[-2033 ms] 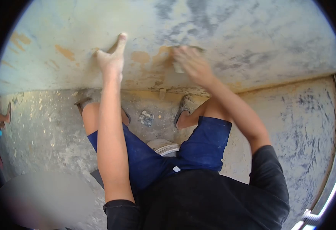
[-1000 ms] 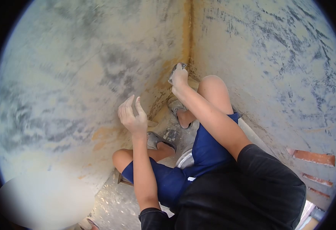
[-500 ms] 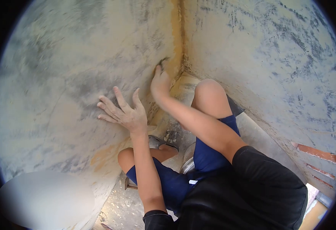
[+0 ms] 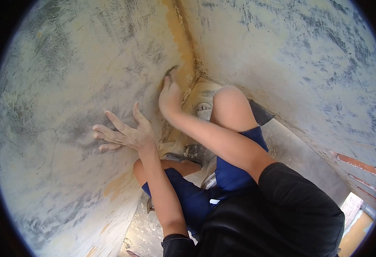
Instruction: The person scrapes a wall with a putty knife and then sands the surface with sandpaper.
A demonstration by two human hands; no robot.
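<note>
My left hand [image 4: 130, 133] rests against the patchy grey-white left wall [image 4: 68, 98], its fingers spread and dusty, holding nothing. Farther up and to the right, close to the corner, my right hand [image 4: 170, 96] is closed round a small dark sheet or pad [image 4: 171, 70], blurred by motion, and presses it to the same wall. Most of that item is hidden by the fingers, so I cannot tell exactly what it is. A yellow-brown strip [image 4: 183, 38] runs down the corner just right of my right hand.
The right wall [image 4: 282, 64] meets the left one at the corner. My bent knees [image 4: 230, 107] are below my right arm. Reddish slots [image 4: 359, 165] cut the right wall low down. Feet in sandals [image 4: 203, 112] stand on a dusty floor [image 4: 147, 231].
Both hands have shifted a little to the left in the view, my left hand also slightly down. The camera view has turned slightly. My right hand still holds the dark item.
</note>
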